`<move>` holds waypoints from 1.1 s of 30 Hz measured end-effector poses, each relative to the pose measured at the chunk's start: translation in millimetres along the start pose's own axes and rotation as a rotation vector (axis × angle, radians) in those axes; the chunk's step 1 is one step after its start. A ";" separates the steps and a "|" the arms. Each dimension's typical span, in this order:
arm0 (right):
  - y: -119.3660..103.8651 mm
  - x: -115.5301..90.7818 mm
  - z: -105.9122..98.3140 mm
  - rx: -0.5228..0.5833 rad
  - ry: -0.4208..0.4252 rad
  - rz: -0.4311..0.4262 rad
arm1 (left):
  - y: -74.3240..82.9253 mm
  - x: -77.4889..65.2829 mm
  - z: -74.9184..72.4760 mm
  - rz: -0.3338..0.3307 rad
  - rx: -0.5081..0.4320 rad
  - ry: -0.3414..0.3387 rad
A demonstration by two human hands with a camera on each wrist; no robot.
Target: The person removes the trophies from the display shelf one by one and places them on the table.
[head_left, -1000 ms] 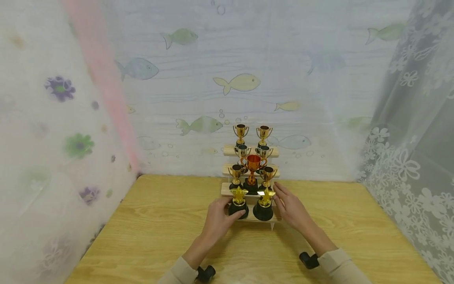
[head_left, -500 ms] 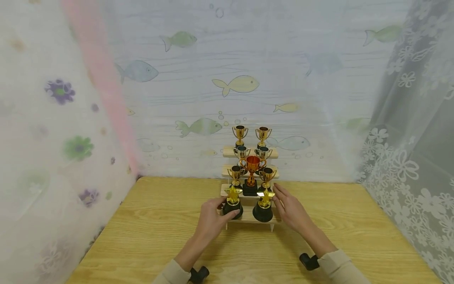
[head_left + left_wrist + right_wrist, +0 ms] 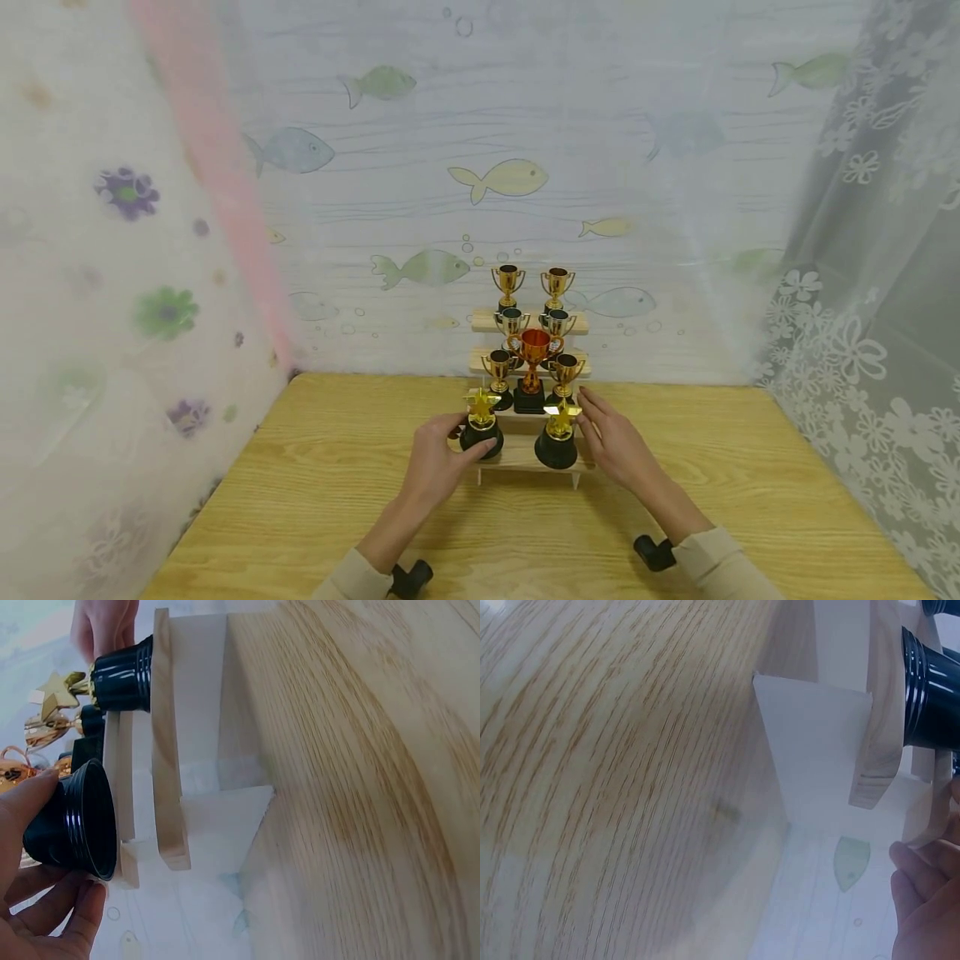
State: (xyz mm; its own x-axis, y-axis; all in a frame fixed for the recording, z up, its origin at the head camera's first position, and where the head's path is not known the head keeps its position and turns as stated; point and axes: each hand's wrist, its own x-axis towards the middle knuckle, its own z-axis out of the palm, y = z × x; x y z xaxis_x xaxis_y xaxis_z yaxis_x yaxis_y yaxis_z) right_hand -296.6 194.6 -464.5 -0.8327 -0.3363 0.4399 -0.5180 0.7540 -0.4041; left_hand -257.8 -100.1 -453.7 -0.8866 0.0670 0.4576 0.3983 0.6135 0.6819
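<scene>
In the head view my left hand grips the black base of a gold star trophy at the left of the lowest step. The left wrist view shows the black base tilted, its hollow underside apart from the step's wooden board. A second star trophy stands upright at the right on that same step. Beside it is my right hand, fingers fairly straight. In the right wrist view its fingertips are right at the end of a higher board.
The stepped wooden stand has white side supports. Several small cup trophies stand on its upper steps, with a larger orange-red cup among them. A fish-print curtain hangs behind the wood-grain table.
My left hand has moved to the left with the star trophy, away from the other star trophy. The right hand stays in place beside the stand.
</scene>
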 end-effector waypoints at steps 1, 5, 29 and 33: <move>0.0 0.0 0.0 -0.002 0.002 0.000 | -0.7 -0.1 -0.7 0.001 0.005 0.002; 0.3 0.3 1.3 -0.004 0.000 -0.004 | -2.6 -0.8 -3.6 0.002 0.009 0.012; -0.2 -0.8 0.3 -0.013 0.020 -0.012 | -16.7 1.3 -18.4 -0.002 0.038 0.050; -0.7 -1.0 0.1 -0.019 0.032 -0.021 | -19.6 2.5 -22.8 -0.020 0.019 0.055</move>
State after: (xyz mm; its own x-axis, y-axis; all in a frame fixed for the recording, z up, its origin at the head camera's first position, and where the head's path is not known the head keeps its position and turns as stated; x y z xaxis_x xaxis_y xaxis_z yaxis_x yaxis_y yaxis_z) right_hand -295.5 194.3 -464.8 -0.8151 -0.3340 0.4734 -0.5308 0.7578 -0.3793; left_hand -262.5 -129.8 -452.9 -0.8798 0.0118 0.4753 0.3760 0.6291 0.6804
